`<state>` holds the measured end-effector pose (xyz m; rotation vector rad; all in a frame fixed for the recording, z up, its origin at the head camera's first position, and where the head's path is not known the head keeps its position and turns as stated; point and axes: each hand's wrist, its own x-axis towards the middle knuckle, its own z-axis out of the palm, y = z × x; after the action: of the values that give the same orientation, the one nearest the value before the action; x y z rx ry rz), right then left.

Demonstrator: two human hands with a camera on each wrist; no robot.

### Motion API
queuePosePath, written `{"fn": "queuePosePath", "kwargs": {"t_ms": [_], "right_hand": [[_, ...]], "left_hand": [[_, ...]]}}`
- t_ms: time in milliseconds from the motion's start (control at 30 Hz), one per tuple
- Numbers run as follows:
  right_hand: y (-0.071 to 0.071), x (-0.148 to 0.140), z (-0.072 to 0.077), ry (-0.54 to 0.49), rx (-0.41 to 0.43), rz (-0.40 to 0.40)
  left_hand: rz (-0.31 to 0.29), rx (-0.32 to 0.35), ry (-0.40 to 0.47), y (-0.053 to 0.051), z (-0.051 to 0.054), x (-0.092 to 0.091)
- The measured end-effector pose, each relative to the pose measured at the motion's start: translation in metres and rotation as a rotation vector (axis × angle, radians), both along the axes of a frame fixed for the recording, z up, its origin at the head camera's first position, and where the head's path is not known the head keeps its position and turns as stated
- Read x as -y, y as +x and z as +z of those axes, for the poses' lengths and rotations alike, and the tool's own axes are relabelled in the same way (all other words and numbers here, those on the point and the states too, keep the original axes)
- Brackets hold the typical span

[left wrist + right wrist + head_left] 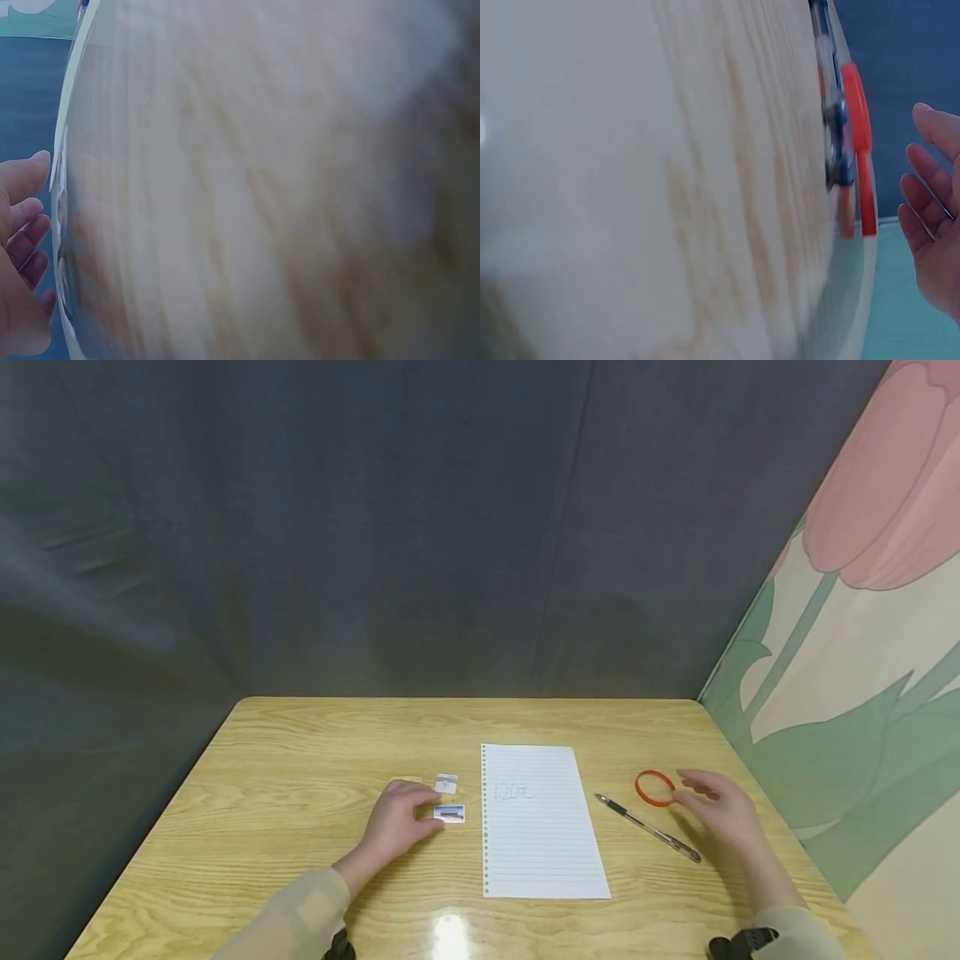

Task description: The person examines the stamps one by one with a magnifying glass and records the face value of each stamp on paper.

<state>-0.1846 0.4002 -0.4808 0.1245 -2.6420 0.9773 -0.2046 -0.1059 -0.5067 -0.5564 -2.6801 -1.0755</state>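
Observation:
My left hand [397, 820] is low over the table, its thumb and fingers spread around the left end of a small stamp-like card with a blue and pink picture [450, 814]. Just beyond it lies a small grey and white card [446, 783]. In the left wrist view that hand [22, 255] shows loosely bent fingers with nothing between them. On the other side, my right hand [722, 810] hovers beside a thin red ring [637, 789], thumb tip close to its rim. The right wrist view shows the red ring [859, 112] apart from the relaxed fingers [922, 199].
Between the hands lies a lined sheet of paper [540, 852] with punched holes and "120" handwritten on it. A black-gripped clear pen [648, 828] rests diagonally to its right. The wooden table [300, 793] meets a dark curtain behind and a flower-patterned wall [862, 693] at right.

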Motion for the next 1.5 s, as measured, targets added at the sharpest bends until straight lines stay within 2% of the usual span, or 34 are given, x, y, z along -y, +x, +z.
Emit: {"fn": "queuePosePath", "kwargs": {"t_ms": [167,333,633,800,1500], "right_hand": [[0.003,-0.012,-0.006,0.031,0.052,-0.022],[0.006,-0.02,-0.01,0.041,0.044,-0.018],[0.006,-0.029,-0.021,0.003,0.07,0.01],[0.006,-0.029,-0.024,0.034,0.055,0.022],[-0.002,-0.024,-0.027,0.094,0.168,-0.076]], "left_hand": [[-0.008,-0.002,-0.032,-0.002,-0.003,0.002],[-0.014,-0.003,-0.082,-0.004,-0.005,0.002],[-0.008,0.009,-0.113,-0.005,-0.006,0.003],[-0.015,0.014,-0.134,-0.007,-0.006,0.005],[-0.044,0.043,-0.137,-0.01,-0.003,0.007]]}}
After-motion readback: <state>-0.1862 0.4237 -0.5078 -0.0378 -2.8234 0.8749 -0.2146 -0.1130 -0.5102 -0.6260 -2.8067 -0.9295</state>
